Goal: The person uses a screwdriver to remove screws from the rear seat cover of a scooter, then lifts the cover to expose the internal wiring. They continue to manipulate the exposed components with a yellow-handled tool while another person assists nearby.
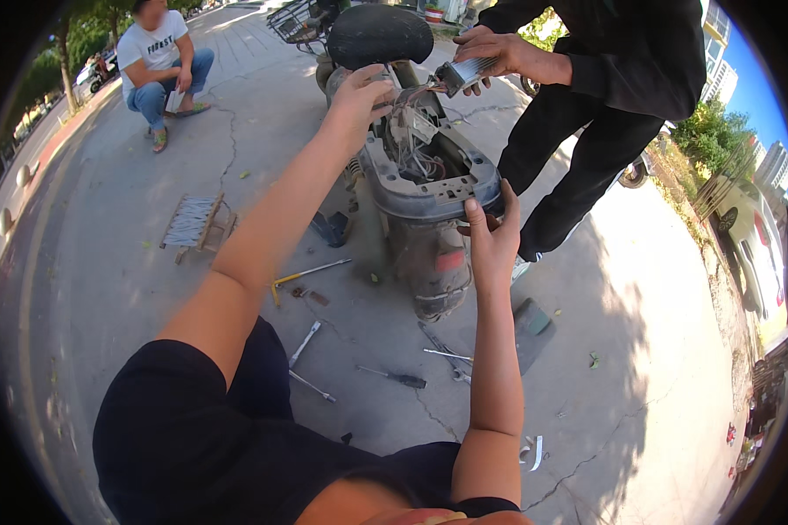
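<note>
An electric scooter (438,199) stands before me, its tail uncovered and wires (425,162) showing in the open cavity. My left hand (359,101) reaches beside the dark seat (381,37), fingers curled close to the wiring; what they hold is hidden. At the rear corner my right hand (492,241) grips the tail frame (411,203), thumb on the near side. Across from me, a co-worker's hands (508,57) hold a finned metal controller box (466,73) with wires running from it toward the cavity.
On the concrete lie a yellow-handled tool (311,272), a wrench (305,343), a screwdriver (403,379) and other tools. A small folding stool (197,223) stands left. The co-worker in black stands close at right. Another person (162,66) squats far left.
</note>
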Motion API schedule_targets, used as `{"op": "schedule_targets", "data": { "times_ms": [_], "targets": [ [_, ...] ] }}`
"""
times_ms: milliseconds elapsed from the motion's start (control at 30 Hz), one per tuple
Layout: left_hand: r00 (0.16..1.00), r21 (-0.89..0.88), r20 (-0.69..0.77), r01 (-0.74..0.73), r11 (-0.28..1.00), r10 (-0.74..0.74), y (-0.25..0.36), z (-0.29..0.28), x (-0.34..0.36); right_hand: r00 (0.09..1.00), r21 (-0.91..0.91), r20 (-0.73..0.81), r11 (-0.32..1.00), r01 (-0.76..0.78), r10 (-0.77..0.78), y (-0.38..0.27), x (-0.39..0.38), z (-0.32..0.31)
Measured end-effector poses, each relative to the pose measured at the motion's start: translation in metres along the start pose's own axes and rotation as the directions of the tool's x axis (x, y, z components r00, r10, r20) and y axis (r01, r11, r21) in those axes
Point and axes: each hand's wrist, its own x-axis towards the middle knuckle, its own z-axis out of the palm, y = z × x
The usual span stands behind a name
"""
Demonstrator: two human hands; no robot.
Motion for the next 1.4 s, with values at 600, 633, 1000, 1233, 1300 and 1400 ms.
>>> {"op": "schedule_targets", "data": {
  "times_ms": [600,633,1000,1233,1300,1400],
  "targets": [
    [0.966,-0.083,-0.255,0.028,0.996,-0.048,-0.083,-0.066,0.024,0.999,-0.071,-0.017,0.996,0.048,-0.050,-0.011,-0.005,0.002],
    [0.971,-0.077,-0.240,-0.013,0.997,-0.006,-0.087,-0.070,0.027,0.998,-0.059,-0.022,0.996,0.062,-0.063,-0.011,-0.004,0.004],
    [0.966,0.081,-0.202,-0.148,0.986,0.162,-0.087,-0.050,0.018,0.998,-0.030,-0.033,0.998,0.047,-0.048,-0.009,-0.006,0.004],
    [0.971,0.126,-0.186,-0.128,0.984,0.150,-0.093,-0.051,0.018,0.996,-0.041,-0.047,0.997,0.068,-0.070,-0.004,-0.005,0.003],
    [0.965,0.182,-0.188,-0.146,0.972,0.181,-0.093,-0.049,0.018,0.998,-0.062,-0.035,0.996,0.058,-0.060,-0.006,-0.004,0.001],
    [0.975,0.275,-0.131,-0.139,0.951,0.180,-0.091,-0.048,0.016,0.999,-0.072,-0.030,0.997,0.032,-0.034,-0.010,-0.005,0.001]
  ]
}}
